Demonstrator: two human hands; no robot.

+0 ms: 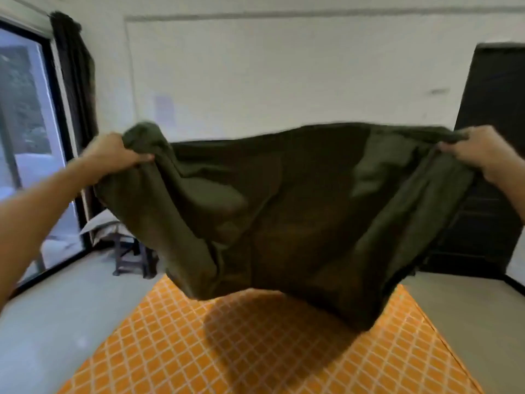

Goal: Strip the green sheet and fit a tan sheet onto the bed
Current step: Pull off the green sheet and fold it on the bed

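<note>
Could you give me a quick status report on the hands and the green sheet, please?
Left hand and right hand each grip an upper edge. Green sheet held up, spread, over orange-patterned mattress. Nothing in the way.

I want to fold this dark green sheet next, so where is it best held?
Probably along its top edge, at the two ends, coming from above. The dark green fabric sheet hangs spread between the left hand and right hand, sagging over the orange lattice-patterned mattress; the bunched corners give firm purchase.
</note>
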